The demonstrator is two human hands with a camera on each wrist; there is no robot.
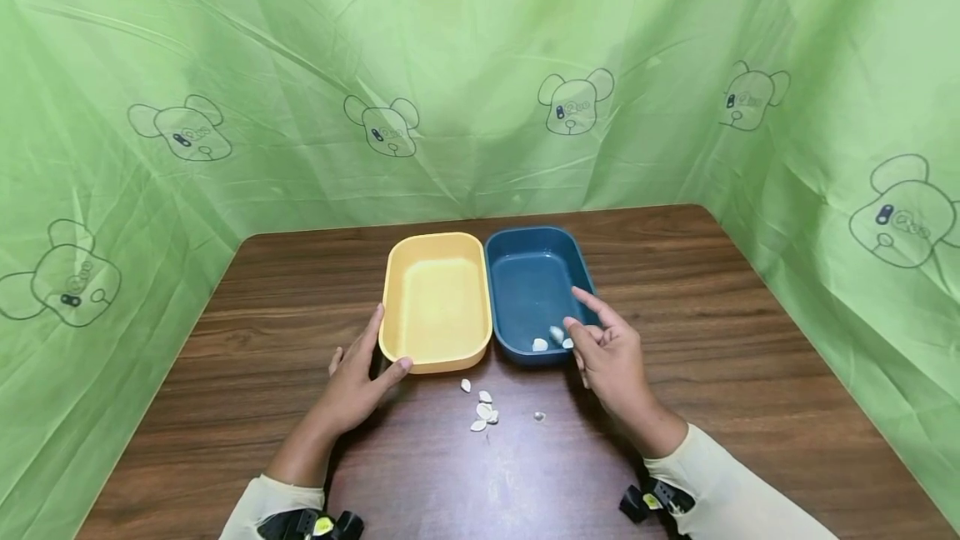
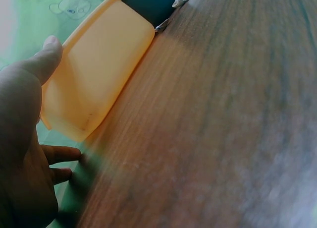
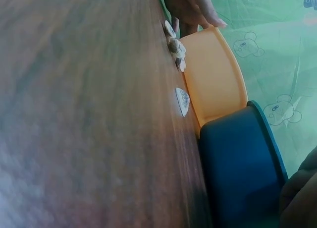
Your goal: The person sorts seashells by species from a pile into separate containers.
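Observation:
My left hand (image 1: 356,390) rests on the near left corner of a yellow tray (image 1: 438,298), thumb on its rim and fingers stretched along its side. To the right, touching that tray, stands a blue tray (image 1: 532,286). Over its near right corner is my right hand (image 1: 615,361), index finger extended and thumb apart from it, nothing pinched between them. A blurred shell (image 1: 557,335) shows just left of the thumb tip. White shells (image 1: 540,345) lie in the near end of the blue tray. In the right wrist view only part of my right hand (image 3: 301,193) shows.
Several white seashells (image 1: 483,412) are scattered on the wooden table (image 1: 300,315) in front of the trays. A small greyish piece (image 1: 539,417) lies apart, right of them. Green cloth (image 1: 465,23) with printed mouse-like heads surrounds the table's back and sides.

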